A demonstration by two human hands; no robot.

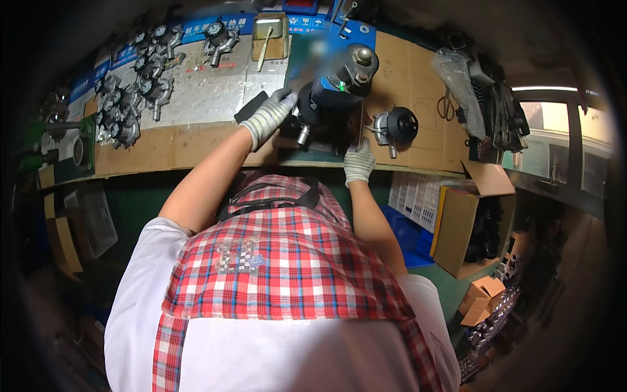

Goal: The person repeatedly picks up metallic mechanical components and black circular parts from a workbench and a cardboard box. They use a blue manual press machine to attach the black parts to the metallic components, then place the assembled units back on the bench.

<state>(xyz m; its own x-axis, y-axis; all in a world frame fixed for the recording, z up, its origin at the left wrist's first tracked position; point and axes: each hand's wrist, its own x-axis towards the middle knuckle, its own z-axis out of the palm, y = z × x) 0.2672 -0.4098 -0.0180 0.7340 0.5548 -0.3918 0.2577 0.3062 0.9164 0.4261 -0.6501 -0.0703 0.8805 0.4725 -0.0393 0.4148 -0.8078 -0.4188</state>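
Observation:
A blue bench press (336, 88) with a dark round head stands in front of me. Beneath it sits a black round part with a short metal pipe stub (304, 135). My left hand (269, 119), in a striped knit glove, reaches in from the left with its fingertips at the black part; the press and the glove's own back hide how the fingers lie. My right hand (359, 162), gloved alike, is closed round the lower end of a straight metal lever (358, 125) on the press's right side. Just right of that lever, a silver housing with a black round cap (400, 124) rests on cardboard.
Several similar metal housings (124, 108) crowd the bench's left side, with another (221, 40) farther back. A small tray (270, 32) with a thin brush-like stick stands behind. Scissors (446, 106) lie at right. Below the bench are a blue bin (405, 238) and an open carton (455, 228).

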